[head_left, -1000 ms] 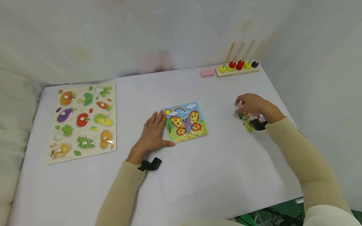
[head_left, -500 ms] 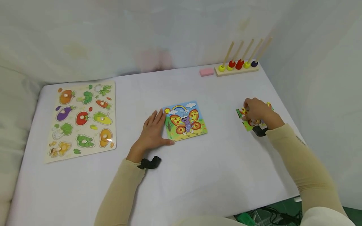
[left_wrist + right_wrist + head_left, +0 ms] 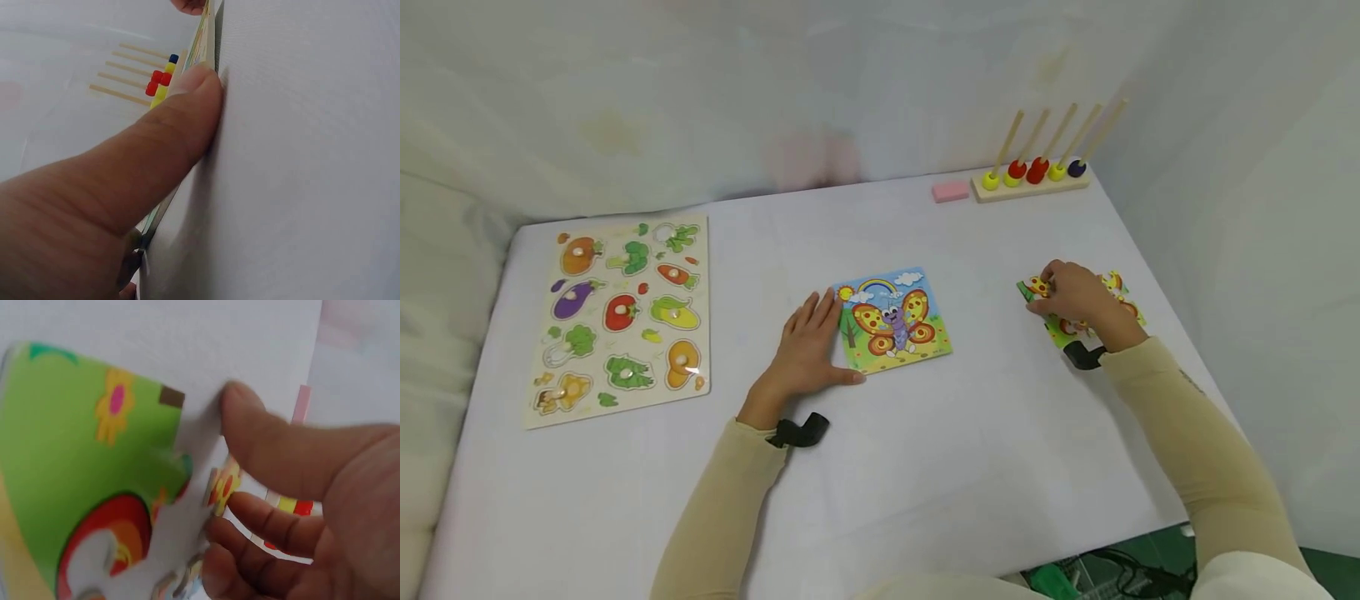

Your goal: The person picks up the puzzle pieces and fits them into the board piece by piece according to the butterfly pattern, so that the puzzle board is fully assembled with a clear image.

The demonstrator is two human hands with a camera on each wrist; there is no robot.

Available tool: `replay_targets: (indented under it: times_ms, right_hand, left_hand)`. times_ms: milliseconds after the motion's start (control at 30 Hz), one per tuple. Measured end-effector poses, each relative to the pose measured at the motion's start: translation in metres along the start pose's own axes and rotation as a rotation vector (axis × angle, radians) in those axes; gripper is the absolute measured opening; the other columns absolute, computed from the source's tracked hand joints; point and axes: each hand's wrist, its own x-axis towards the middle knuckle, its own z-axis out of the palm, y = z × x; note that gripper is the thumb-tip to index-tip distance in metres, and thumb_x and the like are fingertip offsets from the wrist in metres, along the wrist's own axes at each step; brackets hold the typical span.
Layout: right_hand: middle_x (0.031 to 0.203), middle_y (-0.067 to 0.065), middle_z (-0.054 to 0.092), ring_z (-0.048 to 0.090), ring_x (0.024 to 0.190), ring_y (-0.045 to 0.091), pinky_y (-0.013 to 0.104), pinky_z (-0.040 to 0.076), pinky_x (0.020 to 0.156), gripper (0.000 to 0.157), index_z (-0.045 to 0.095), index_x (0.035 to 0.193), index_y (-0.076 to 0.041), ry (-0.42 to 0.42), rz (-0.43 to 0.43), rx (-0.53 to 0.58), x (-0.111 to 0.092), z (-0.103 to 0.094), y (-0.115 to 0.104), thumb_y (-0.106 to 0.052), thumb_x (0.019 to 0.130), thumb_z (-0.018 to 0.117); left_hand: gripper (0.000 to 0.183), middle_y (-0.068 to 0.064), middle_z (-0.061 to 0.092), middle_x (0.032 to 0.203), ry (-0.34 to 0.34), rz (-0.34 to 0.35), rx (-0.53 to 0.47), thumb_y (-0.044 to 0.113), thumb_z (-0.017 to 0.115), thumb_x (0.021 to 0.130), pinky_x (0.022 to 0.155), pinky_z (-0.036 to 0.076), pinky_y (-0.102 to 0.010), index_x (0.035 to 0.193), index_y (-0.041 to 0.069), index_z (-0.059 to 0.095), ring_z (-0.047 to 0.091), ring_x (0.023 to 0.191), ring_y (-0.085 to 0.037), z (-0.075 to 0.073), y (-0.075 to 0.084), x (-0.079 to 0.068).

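On the white table lies a square butterfly picture board (image 3: 895, 325). My left hand (image 3: 801, 350) rests along its left side, fingers spread and fairly straight; the thumb (image 3: 187, 94) touches its lower edge. At the right, my right hand (image 3: 1078, 300) bends over a group of loose jigsaw pieces (image 3: 1112, 283). Between its thumb and fingers it pinches one jigsaw piece (image 3: 1036, 287), red and yellow with a green edge. In the right wrist view a large green jigsaw piece (image 3: 81, 450) with a flower lies close to the thumb. The hand covers part of the group.
A vegetable peg puzzle (image 3: 621, 321) lies at the left. At the back right stand a bead-stacking rack (image 3: 1030, 190) with upright sticks and a pink block (image 3: 951, 192). Cables (image 3: 1150, 575) lie below the table's front right edge.
My right hand came down onto the jigsaw pieces, then shifted slightly left with one piece, drawing it away from the others. My left hand and the butterfly board stay in place.
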Motion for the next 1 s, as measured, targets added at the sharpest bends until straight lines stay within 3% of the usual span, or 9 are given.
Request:
replay_targets:
  times_ms: [200,367,500,600,733,833,1000]
  right_hand:
    - [0.113,0.028,0.049,0.046,0.097,0.038,0.05,0.044,0.084,0.054,0.052,0.116,0.01,0.054,0.037,-0.002,0.003,0.003,-0.006,-0.026,0.083,0.074]
    - [0.104,0.023,0.054,0.051,0.085,0.033,0.04,0.045,0.069,0.049,0.046,0.112,0.003,0.071,0.056,0.048,0.002,0.005,-0.005,-0.023,0.083,0.075]
    - [0.099,0.021,0.059,0.052,0.08,0.031,0.038,0.044,0.066,0.037,0.048,0.111,-0.001,0.136,0.032,0.068,-0.005,0.003,-0.012,-0.019,0.086,0.069]
    - [0.101,0.021,0.062,0.057,0.08,0.029,0.038,0.046,0.067,0.036,0.05,0.121,-0.004,0.192,-0.061,0.112,-0.009,0.003,-0.027,-0.014,0.09,0.064]
    - [0.099,0.017,0.064,0.064,0.074,0.022,0.033,0.05,0.062,0.044,0.052,0.132,-0.008,0.207,-0.25,0.263,-0.012,0.01,-0.058,-0.01,0.09,0.065]
    - [0.09,0.013,0.064,0.065,0.067,0.017,0.028,0.05,0.057,0.041,0.059,0.128,-0.007,0.159,-0.38,0.354,-0.011,0.019,-0.087,-0.009,0.088,0.067]
    - [0.082,0.005,0.062,0.057,0.065,0.013,0.025,0.047,0.059,0.036,0.067,0.118,-0.01,0.046,-0.5,0.335,-0.002,0.038,-0.133,-0.015,0.083,0.074]
  left_hand:
    - [0.124,-0.008,-0.002,0.163,0.011,-0.002,-0.011,0.062,0.076,0.068,0.118,0.004,-0.055,0.155,0.007,0.007,-0.007,0.15,-0.031,0.0,0.0,-0.001]
    - [0.125,-0.009,0.0,0.163,0.022,0.007,-0.011,0.062,0.077,0.067,0.118,0.004,-0.055,0.155,0.006,0.008,-0.006,0.15,-0.031,0.001,0.0,-0.002]
    - [0.124,-0.01,0.0,0.163,0.027,0.016,-0.01,0.061,0.077,0.067,0.118,0.005,-0.055,0.155,0.006,0.009,-0.005,0.15,-0.032,0.001,0.0,-0.002]
    - [0.124,-0.009,0.0,0.163,0.026,0.015,-0.009,0.061,0.077,0.068,0.118,0.005,-0.056,0.155,0.006,0.009,-0.006,0.15,-0.032,0.0,-0.001,-0.002]
    - [0.124,-0.009,-0.001,0.163,0.022,0.014,0.003,0.063,0.076,0.068,0.118,0.005,-0.055,0.155,0.006,0.008,-0.006,0.15,-0.031,0.0,-0.002,-0.003]
    - [0.124,-0.009,-0.001,0.163,0.025,0.018,-0.004,0.062,0.076,0.068,0.118,0.004,-0.056,0.155,0.006,0.008,-0.006,0.15,-0.032,0.0,-0.002,-0.003]
    - [0.124,-0.008,0.0,0.163,0.029,0.023,-0.017,0.062,0.077,0.068,0.118,0.005,-0.055,0.155,0.006,0.009,-0.006,0.15,-0.031,0.001,-0.001,-0.002]
